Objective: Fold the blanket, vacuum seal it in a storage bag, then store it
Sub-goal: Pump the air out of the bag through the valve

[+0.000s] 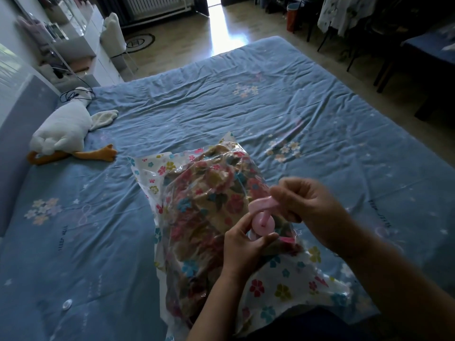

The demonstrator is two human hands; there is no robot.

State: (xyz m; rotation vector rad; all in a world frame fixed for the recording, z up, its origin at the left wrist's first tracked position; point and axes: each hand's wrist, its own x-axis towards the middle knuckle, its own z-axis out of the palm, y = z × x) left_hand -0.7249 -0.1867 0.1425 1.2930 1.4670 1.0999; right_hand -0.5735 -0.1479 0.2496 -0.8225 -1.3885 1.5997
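A clear storage bag (157, 168) printed with small flowers lies on the blue bed sheet (221, 99) in front of me. Inside it shows the folded floral blanket (204, 205), beige with pink and blue blossoms. A pink round valve (262, 223) sits on the bag's top face near its right side. My left hand (242, 249) pinches the valve's base from below. My right hand (305, 203) holds the pink valve cap (261, 202), which is lifted and tilted above the valve.
A white goose plush toy (64, 129) with orange feet lies at the left of the bed beside a black cable (73, 94). A small clear round disc (66, 303) rests on the sheet at lower left. Chairs, a white desk and wooden floor lie beyond the bed.
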